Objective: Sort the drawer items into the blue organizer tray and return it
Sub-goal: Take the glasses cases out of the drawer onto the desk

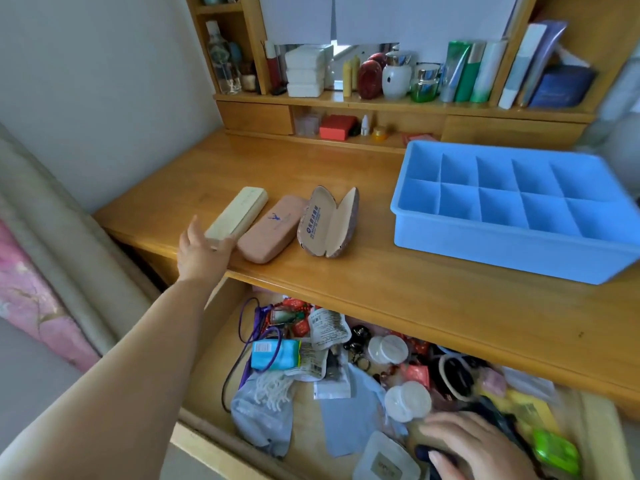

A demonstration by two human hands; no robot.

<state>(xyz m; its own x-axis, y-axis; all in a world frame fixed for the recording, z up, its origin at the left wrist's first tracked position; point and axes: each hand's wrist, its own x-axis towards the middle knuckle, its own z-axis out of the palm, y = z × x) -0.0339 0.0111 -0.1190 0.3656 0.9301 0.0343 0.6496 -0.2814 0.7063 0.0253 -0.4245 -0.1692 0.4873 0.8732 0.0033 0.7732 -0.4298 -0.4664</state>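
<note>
Blurred and partly cut off by the lower edge: the right hand (474, 448), down in the open drawer (207, 341) at its near right corner, fingers curled over something dark — thumb on it, but too smeared to name the thing. Hard to read as well: the heap in the drawer, a tangle of packets, a blue pack (275, 355), two round white lids (408, 400), a purple cord (249, 337) and dark hair bands, with the far right end smeared by motion. Hidden under the desk (381, 282) edge: the back of the drawer. Clearer on the desktop: the left hand (202, 252) stretched out, thumb and fingers spread round the near end of the cream case (239, 211), touching it; grip not firm enough to call closed. Just beside that case, a pink case (273, 228), shut, and next to it a brown case (330, 225) standing open on its hinge. Well to the right on the desk, the tray (512, 251), blue, two rows of five compartments, all bare, right corner cut off by the frame. Behind, shelves (381, 102) crowded with bottles, jars and tubes.
</note>
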